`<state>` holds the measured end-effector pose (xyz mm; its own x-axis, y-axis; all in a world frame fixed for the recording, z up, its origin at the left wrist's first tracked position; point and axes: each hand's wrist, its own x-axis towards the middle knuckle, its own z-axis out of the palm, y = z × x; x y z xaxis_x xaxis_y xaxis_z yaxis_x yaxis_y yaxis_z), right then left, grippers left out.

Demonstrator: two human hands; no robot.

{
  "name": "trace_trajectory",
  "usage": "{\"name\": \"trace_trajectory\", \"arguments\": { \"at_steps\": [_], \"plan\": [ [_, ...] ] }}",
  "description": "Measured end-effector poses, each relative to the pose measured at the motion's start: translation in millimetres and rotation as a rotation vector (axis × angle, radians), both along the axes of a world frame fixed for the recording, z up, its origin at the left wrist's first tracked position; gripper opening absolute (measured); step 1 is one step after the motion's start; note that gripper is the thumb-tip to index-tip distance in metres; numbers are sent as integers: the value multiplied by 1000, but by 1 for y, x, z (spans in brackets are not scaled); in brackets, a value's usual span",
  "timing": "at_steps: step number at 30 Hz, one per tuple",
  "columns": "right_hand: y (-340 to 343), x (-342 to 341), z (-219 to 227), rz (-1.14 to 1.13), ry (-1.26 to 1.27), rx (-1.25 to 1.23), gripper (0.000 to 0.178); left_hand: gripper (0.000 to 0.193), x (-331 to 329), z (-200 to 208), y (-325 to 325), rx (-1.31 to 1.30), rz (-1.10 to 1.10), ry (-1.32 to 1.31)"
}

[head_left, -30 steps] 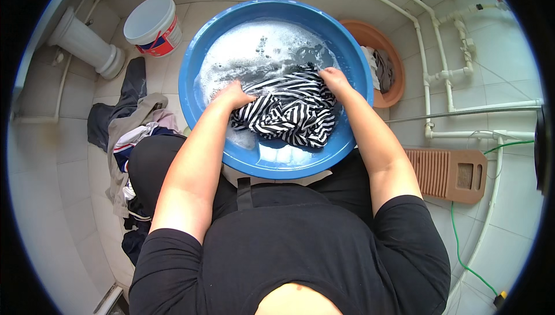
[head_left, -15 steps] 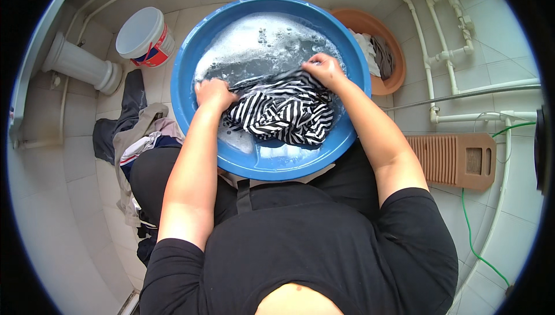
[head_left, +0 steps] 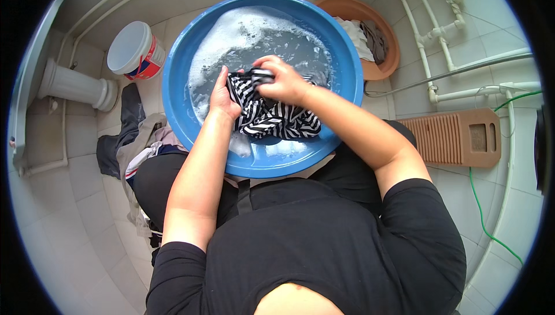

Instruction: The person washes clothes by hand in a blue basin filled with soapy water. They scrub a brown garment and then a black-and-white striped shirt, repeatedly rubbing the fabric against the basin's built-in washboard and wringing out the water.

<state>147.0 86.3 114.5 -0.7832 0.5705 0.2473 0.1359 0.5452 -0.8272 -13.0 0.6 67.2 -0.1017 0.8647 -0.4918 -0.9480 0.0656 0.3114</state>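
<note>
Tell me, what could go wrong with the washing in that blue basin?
Soapy water might splash over the rim of the blue basin and wet the clothes pile on the floor to its left. The striped garment, bunched in the right hand and against the left hand, could slip and drop back into the basin.

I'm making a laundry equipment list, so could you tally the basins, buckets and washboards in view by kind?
Basins: 2 (blue basin, orange basin)
Buckets: 1 (white bucket)
Washboards: 1 (brown washboard)
Total: 4
</note>
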Motion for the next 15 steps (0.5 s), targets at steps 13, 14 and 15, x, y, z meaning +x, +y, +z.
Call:
{"name": "trace_trajectory", "arguments": {
  "at_steps": [13,14,15],
  "plan": [
    [-17,-16,5,-463,-13,-32,23,32,67,49,9,-96,92,39],
    [-22,-18,10,-390,20,86,21,29,66,44,11,-200,117,70],
    [-36,-21,15,-307,56,201,20,28,50,15,7,14,46,-43]
  ]
}}
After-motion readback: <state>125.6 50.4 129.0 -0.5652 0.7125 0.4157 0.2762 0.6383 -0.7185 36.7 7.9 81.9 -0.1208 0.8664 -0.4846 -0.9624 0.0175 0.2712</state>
